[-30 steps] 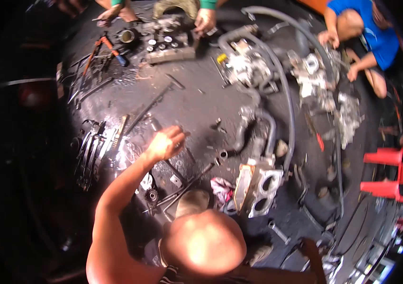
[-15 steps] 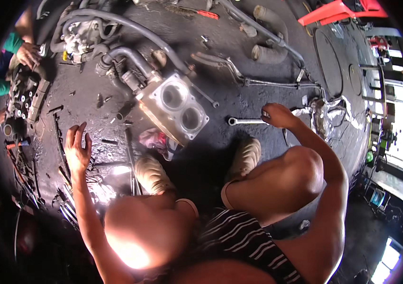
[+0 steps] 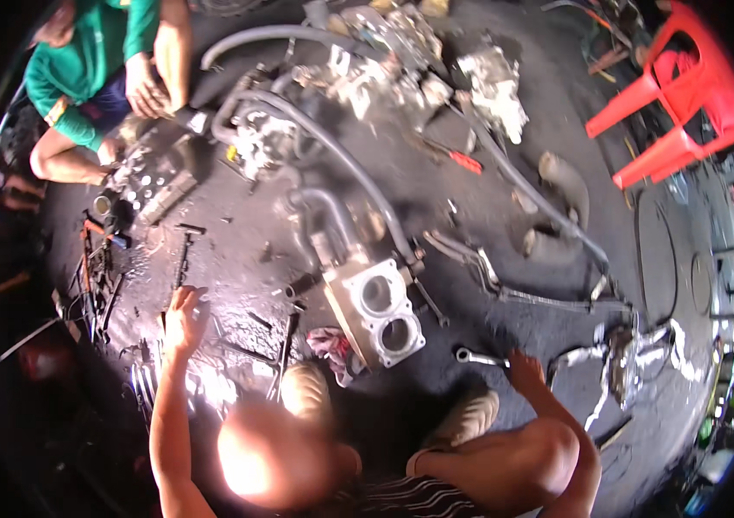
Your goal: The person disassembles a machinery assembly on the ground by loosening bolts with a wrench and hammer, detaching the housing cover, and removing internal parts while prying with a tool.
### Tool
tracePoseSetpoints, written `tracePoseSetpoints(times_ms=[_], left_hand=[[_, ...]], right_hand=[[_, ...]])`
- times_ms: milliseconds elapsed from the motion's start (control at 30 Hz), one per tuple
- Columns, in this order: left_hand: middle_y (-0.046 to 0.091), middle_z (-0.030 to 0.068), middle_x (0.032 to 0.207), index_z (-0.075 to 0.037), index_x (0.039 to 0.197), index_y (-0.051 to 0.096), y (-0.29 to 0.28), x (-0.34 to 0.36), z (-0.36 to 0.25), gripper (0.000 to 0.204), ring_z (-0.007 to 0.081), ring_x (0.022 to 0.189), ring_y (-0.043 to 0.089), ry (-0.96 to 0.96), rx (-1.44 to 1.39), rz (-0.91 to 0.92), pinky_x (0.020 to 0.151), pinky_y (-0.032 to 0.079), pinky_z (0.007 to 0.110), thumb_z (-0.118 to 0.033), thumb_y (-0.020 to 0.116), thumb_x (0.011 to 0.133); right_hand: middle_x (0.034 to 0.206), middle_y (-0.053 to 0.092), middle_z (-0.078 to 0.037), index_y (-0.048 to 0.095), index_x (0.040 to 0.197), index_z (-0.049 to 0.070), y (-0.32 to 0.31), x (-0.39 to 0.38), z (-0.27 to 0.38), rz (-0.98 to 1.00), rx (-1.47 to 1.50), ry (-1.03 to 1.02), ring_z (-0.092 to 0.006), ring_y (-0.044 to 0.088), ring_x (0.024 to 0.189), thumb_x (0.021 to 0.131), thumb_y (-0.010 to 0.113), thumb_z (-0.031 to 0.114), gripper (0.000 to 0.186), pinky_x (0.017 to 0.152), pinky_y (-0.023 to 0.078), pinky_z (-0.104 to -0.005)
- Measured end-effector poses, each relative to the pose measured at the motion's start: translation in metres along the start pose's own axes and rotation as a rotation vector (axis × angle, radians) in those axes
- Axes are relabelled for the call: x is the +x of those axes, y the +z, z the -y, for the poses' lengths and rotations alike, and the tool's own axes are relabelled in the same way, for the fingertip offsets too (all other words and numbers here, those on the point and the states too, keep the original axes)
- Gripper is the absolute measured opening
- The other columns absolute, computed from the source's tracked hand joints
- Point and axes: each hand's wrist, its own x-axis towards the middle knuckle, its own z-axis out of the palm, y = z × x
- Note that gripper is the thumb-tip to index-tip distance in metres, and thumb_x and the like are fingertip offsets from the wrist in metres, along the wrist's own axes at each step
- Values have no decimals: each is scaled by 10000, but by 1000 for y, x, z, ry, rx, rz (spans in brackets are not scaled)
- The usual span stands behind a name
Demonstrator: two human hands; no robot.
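Note:
My right hand is closed around one end of a combination wrench; its ring end points left, just above the floor. To the left, my left hand hangs over scattered tools, its fingers loosely bent and washed out by glare, with nothing visible in them. Beside it lies a black T-shaped bar. Between my hands, in front of my boots, stands a metal throttle body with two round bores and thick hoses attached. A pink and red rag is tucked against its left side.
A co-worker in a green top handles an engine part at the far left. At the far right stands a red plastic chair. Metal pipes, a long grey hose and a red-handled tool lie on the dark floor.
The view has tipped up, bringing the co-worker and the chair further in. My left hand's spread fingers have drawn closer together. The wrench stays in my right hand.

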Motion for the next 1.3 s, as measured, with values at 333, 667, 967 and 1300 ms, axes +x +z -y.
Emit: tracePoseSetpoints(times_ms=[333,667,967,1300], left_hand=[[602,133,1057,-70,1096,658,-13,13,-25,270,325,996,601,-8,54,-16,843,501,401,-136,688,836],[592,147,1009,-40,1098,650,-3,16,-10,286,341,966,589,74,2,-20,857,490,412,-124,691,827],[591,147,970,-30,1057,655,2,5,6,269,338,903,600,60,19,-25,793,505,405,-90,696,798],[604,142,1009,-51,1074,660,11,-6,14,283,321,892,613,-18,-46,-2,797,508,415,-133,665,803]], right_hand=[[923,710,-152,659,983,90,-18,30,-17,251,-160,-155,-315,704,811,760,650,258,280,698,541,-453],[879,703,-110,668,968,122,-20,21,-13,157,-168,-197,-288,699,819,698,672,314,332,745,517,-436],[928,671,-124,642,983,105,-46,16,-5,114,-149,-293,-307,688,834,703,664,310,348,718,524,-450],[901,683,-166,655,962,115,-66,27,-1,324,193,-81,-376,658,921,750,651,316,293,785,527,-502]])
